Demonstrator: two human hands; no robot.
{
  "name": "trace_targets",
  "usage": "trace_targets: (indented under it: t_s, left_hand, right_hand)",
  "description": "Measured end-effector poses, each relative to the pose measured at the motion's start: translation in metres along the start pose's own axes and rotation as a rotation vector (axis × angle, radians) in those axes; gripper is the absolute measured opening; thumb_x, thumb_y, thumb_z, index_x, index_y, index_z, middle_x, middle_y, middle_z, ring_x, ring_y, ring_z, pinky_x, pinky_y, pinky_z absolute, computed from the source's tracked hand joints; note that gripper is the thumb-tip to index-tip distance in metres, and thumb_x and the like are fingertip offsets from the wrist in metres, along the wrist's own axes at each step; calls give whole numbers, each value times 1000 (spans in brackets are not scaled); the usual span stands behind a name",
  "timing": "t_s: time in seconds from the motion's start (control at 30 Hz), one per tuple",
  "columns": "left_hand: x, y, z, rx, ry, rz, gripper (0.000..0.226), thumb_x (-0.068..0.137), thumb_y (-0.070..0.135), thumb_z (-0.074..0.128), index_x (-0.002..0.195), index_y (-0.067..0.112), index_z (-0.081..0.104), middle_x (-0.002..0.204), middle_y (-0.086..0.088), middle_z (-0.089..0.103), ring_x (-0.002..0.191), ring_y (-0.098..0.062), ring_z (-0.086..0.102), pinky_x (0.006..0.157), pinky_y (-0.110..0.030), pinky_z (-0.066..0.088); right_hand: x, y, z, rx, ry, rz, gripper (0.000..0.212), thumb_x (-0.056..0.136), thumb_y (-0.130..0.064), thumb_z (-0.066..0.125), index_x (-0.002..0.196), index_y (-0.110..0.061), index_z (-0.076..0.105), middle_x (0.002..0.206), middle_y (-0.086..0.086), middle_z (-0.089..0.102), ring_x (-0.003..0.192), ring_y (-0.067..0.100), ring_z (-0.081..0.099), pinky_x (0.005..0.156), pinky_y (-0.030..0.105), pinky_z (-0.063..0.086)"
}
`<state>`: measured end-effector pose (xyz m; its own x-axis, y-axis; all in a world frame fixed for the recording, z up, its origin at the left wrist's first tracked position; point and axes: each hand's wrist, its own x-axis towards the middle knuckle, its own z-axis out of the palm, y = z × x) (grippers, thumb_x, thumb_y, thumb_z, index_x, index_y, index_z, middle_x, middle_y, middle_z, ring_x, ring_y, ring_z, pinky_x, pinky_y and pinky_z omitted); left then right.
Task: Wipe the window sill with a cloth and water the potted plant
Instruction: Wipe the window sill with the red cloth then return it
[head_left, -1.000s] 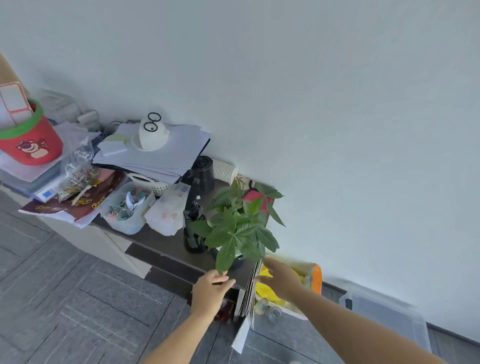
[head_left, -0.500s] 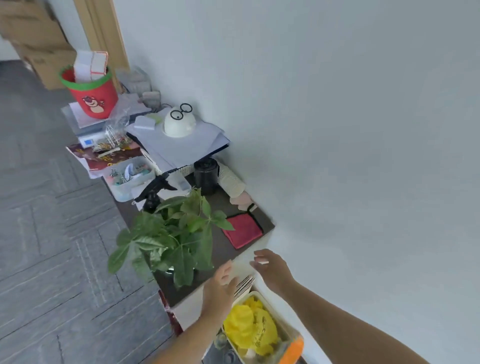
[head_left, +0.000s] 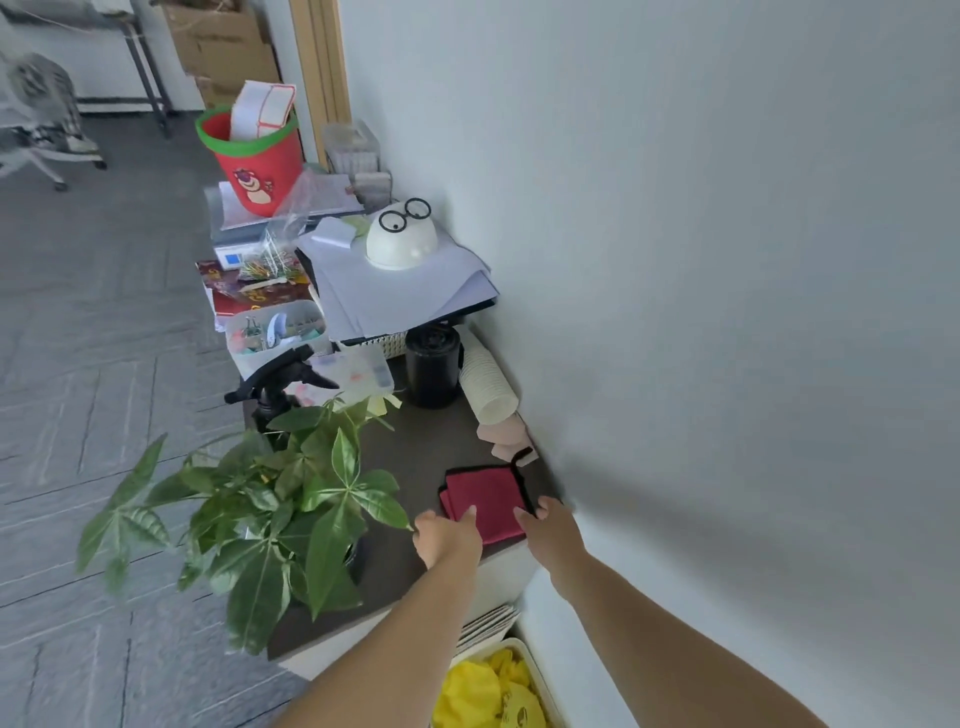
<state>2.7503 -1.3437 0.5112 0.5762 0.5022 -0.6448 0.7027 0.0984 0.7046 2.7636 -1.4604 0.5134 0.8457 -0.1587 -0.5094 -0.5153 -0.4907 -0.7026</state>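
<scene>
A folded red cloth (head_left: 485, 496) with black trim lies on the dark sill top (head_left: 431, 441) by the white wall. My left hand (head_left: 449, 538) rests at the cloth's near left edge, fingers apart. My right hand (head_left: 550, 525) touches the cloth's near right corner; neither hand has lifted it. The leafy green potted plant (head_left: 280, 514) stands at the sill's near left edge, its pot mostly hidden by leaves. A black spray bottle (head_left: 275, 387) stands just behind the plant.
Behind the cloth are stacked paper cups (head_left: 488, 382), a black canister (head_left: 432, 366), a paper stack with a white bowl (head_left: 401, 239), stationery boxes and a red bucket (head_left: 254, 156). A bin with yellow bags (head_left: 493, 691) sits on the floor below my arms.
The view has swung over the sill. Both hands moved forward from the sill's near end onto the red cloth.
</scene>
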Motion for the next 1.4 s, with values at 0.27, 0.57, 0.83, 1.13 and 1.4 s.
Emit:
trace_targets:
  t_s: [0.27, 0.57, 0.83, 1.13, 1.4]
  left_hand:
    - [13, -19, 4, 101, -59, 34, 34, 82, 24, 73, 115, 17, 68, 99, -8, 74, 91, -28, 71, 84, -40, 58]
    - [-52, 12, -15, -250, -331, 108, 30, 83, -4, 67, 110, 8, 67, 93, -8, 70, 84, -24, 70, 77, -37, 60]
    - [-189, 57, -94, -527, -590, 214, 45, 90, -16, 49, 130, 3, 53, 118, -13, 61, 92, -18, 62, 66, -23, 59]
    - [-301, 15, -349, -705, -488, 459, 55, 90, -16, 44, 132, 19, 53, 106, -8, 61, 84, -18, 59, 72, -28, 52]
    - [-388, -144, -635, -836, 2, 549, 55, 87, -19, 41, 123, 21, 54, 92, -6, 58, 70, -17, 56, 67, -29, 50]
  right_hand:
    - [11, 10, 5, 218, -97, 241, 19, 82, -10, 74, 78, -9, 56, 71, 6, 53, 64, 17, 50, 66, 27, 47]
    - [-67, -30, -54, 911, -164, 167, 24, 82, 13, 40, 95, -1, 54, 94, 16, 59, 81, 29, 59, 71, 35, 56]
    - [-195, -81, -96, 1214, -150, -200, 40, 55, 4, 40, 93, -3, 52, 84, 10, 54, 72, 27, 51, 61, 31, 48]
    - [-412, -154, 10, 1221, -518, -340, 36, 74, 11, 31, 97, -2, 54, 91, 11, 59, 86, 27, 57, 75, 30, 52]
    - [-660, -166, 210, 926, -1041, -260, 34, 78, 14, 26, 81, -1, 56, 72, 6, 60, 63, 19, 64, 56, 25, 55]
